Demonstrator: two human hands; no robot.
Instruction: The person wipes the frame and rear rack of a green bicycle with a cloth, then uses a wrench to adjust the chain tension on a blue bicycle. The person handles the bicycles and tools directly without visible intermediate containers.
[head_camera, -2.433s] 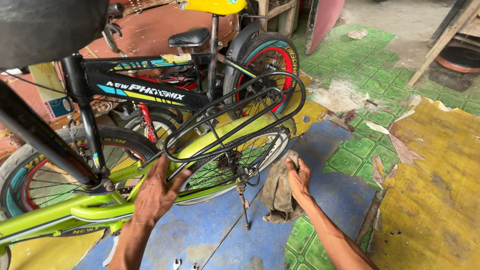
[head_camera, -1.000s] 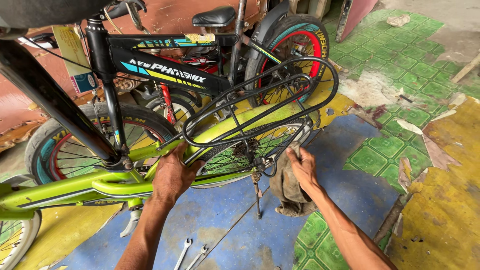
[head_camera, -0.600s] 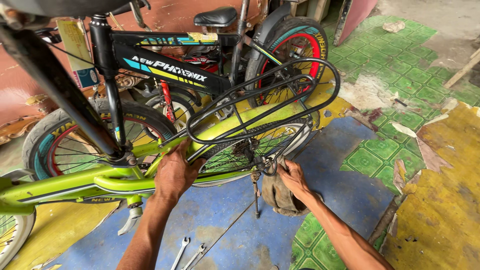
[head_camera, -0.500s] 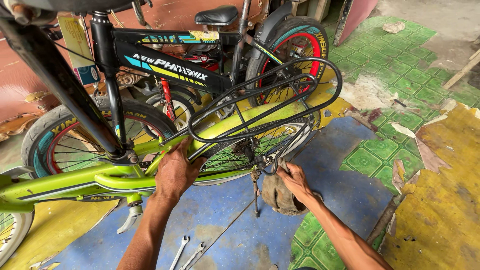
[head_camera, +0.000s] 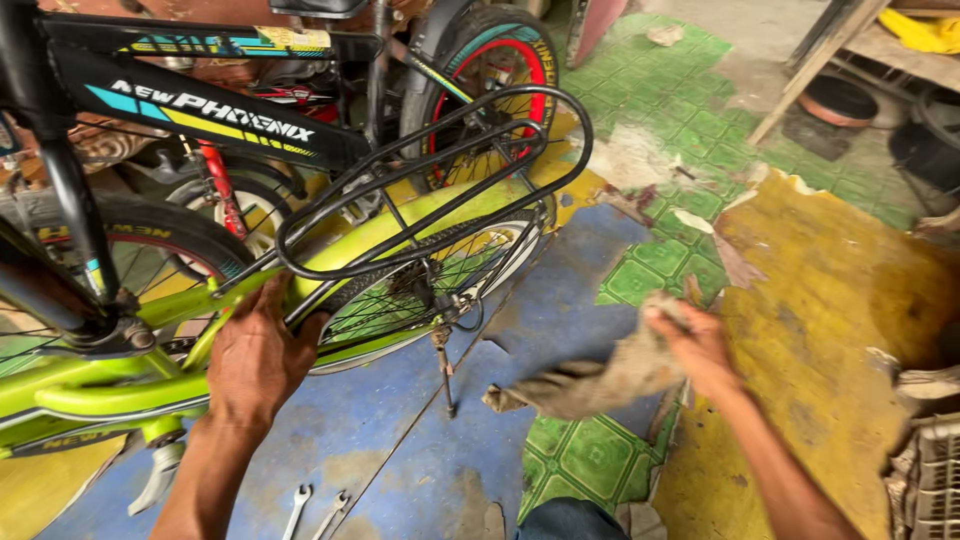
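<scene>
Gripping green bicycle frame (head_camera: 120, 385); left hand (head_camera: 255, 360); right hand (head_camera: 700, 345) holds rag (head_camera: 590, 380).

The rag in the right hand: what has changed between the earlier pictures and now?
The right hand has pulled the rag away from the rear wheel, out to the right over the floor, still gripping it. The left hand stays on the green frame, and the bike stands as before.

1. 2 bicycles: 1 lime-green bicycle (head_camera: 90, 385) in front, 1 black bicycle (head_camera: 200, 110) behind it.
2. 2 hands: left hand (head_camera: 255, 360), right hand (head_camera: 700, 345).
3. 1 dirty rag (head_camera: 590, 380).
4. 2 wrenches (head_camera: 312, 510) on the floor.
5. 1 black rear rack (head_camera: 430, 190).
</scene>
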